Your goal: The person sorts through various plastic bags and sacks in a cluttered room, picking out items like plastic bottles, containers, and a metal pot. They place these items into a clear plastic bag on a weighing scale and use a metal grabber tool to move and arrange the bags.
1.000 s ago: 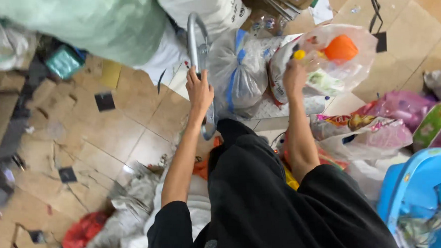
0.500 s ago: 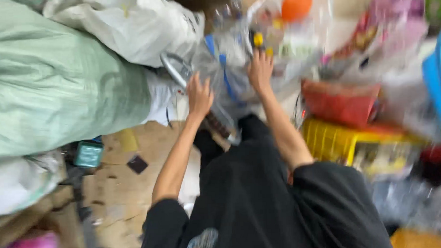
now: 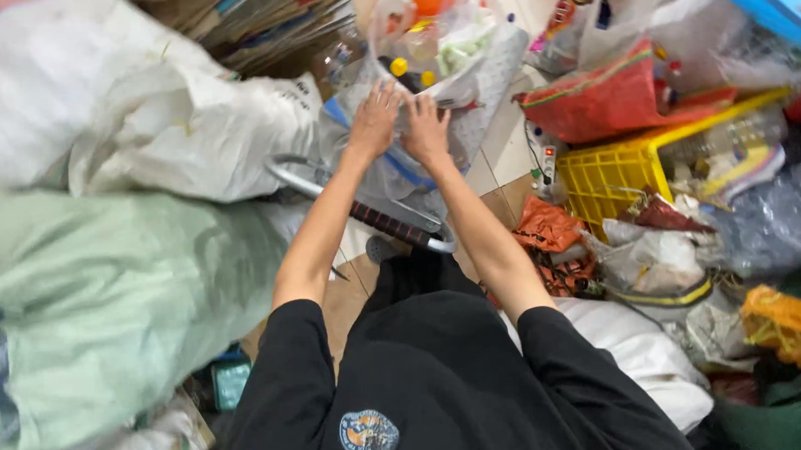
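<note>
Both hands, left hand [image 3: 375, 119] & right hand [image 3: 425, 128], lie flat w/ fingers spread on the clear bag [image 3: 430, 64] of bottles, far middle. Bag could tip & spill, since it's piled high. The metal bar [image 3: 365, 213] near the legs might trip them.

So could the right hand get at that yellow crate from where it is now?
Probably yes, with a stretch. The right hand rests on the clear bag, and the yellow crate sits off to its right with bare floor between. A red bag lies over the crate's far edge, but the near rim looks open.
</note>
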